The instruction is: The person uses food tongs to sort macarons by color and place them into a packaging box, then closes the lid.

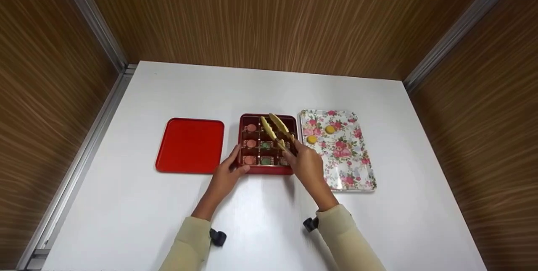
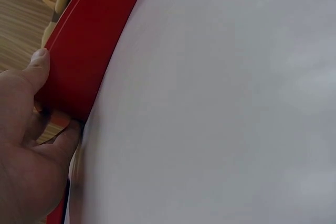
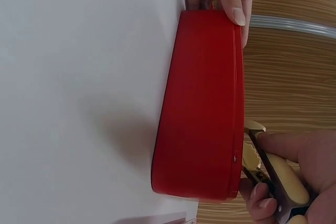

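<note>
A red square box (image 1: 269, 170) with dark compartments stands mid-table. Pink macarons (image 1: 251, 143) line its left column; green ones (image 1: 267, 161) are in the middle column. My left hand (image 1: 224, 180) grips the box's near left corner, thumb at the upper edge and fingers round the side, as the left wrist view shows. In my right hand (image 1: 310, 167) is a pair of beige tongs (image 1: 269, 128), their arms spread over the upper part of the box. Whether they touch anything inside cannot be seen. The right column is partly hidden by the tongs and hand.
To the right lies a floral tray (image 1: 342, 170) carrying two yellow macarons (image 1: 330, 129). A flat red lid-like square (image 1: 191, 145) rests on the white table (image 1: 265, 237) at left. Wood-patterned panels (image 1: 252, 19) rise behind and on both sides.
</note>
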Demonstrator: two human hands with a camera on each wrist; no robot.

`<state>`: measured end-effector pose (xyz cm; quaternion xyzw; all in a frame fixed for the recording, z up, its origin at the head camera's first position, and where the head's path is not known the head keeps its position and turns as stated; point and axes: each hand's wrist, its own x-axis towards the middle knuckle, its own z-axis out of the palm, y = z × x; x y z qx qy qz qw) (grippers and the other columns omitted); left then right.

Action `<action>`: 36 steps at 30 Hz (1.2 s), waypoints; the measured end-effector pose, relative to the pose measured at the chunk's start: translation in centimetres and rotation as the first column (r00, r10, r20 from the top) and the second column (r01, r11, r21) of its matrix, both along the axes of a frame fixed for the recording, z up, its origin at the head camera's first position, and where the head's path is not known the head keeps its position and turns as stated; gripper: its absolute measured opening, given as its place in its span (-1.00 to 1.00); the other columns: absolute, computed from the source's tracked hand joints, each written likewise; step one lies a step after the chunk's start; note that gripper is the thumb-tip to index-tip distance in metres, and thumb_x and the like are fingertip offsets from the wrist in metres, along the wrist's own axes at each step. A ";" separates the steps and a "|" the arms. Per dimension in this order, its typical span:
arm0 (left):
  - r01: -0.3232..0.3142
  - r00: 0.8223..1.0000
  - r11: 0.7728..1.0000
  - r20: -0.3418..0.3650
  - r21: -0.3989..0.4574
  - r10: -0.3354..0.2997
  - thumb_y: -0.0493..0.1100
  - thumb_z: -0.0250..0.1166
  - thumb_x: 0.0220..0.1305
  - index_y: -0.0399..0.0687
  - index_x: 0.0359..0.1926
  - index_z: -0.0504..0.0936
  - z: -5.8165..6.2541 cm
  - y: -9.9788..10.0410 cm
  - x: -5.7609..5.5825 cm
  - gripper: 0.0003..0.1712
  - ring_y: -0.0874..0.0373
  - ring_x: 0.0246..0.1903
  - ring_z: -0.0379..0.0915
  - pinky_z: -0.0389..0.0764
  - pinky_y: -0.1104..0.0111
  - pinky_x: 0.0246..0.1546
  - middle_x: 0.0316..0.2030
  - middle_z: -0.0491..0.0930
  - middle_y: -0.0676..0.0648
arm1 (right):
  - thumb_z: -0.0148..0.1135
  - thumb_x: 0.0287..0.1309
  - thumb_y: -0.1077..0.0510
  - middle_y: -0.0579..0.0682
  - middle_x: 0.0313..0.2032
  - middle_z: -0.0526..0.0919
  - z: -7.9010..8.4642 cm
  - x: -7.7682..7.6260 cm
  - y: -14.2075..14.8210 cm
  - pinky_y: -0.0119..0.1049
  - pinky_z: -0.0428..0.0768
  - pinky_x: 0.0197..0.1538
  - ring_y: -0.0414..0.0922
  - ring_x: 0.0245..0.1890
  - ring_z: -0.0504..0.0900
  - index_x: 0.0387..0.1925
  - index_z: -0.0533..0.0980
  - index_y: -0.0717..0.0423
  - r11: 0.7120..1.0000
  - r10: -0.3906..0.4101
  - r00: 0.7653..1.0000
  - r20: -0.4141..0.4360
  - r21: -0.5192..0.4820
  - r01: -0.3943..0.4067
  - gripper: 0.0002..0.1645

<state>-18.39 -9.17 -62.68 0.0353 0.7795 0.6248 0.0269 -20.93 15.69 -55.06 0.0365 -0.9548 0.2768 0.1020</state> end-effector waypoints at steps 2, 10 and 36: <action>0.001 1.000 1.000 -0.005 -0.001 -0.001 0.09 0.38 0.29 0.35 0.56 0.17 0.0 0.0 0.0 -0.10 0.02 0.49 0.12 0.33 0.12 0.41 0.54 0.14 0.02 | 0.42 0.22 -0.03 0.27 -0.16 0.77 0.0 0.1 0.1 0.11 0.63 -0.26 0.19 -0.26 0.74 0.19 0.58 0.23 1.000 0.004 1.000 -0.001 0.007 -0.004 -0.39; -0.002 1.000 1.000 -0.001 0.010 0.002 0.10 0.38 0.28 0.35 0.55 0.17 -0.1 -0.2 -0.2 -0.11 0.00 0.48 0.16 0.35 0.14 0.40 0.52 0.17 -0.08 | 0.42 0.21 -0.06 0.21 -0.15 0.77 -0.2 0.6 0.9 0.06 0.64 -0.21 0.13 -0.23 0.74 0.17 0.57 0.24 0.999 -0.011 1.000 0.021 -0.039 0.011 -0.38; 0.000 1.000 1.000 0.023 -0.018 0.001 0.13 0.38 0.28 0.42 0.55 0.15 0.0 -0.1 0.1 -0.10 -0.01 0.49 0.14 0.34 0.09 0.41 0.53 0.16 -0.05 | 0.46 0.16 -0.03 0.21 -0.29 0.74 -0.4 1.0 6.6 0.13 0.58 -0.33 0.17 -0.36 0.69 -0.06 0.61 0.27 0.997 -0.077 0.995 -0.057 -0.022 0.076 -0.51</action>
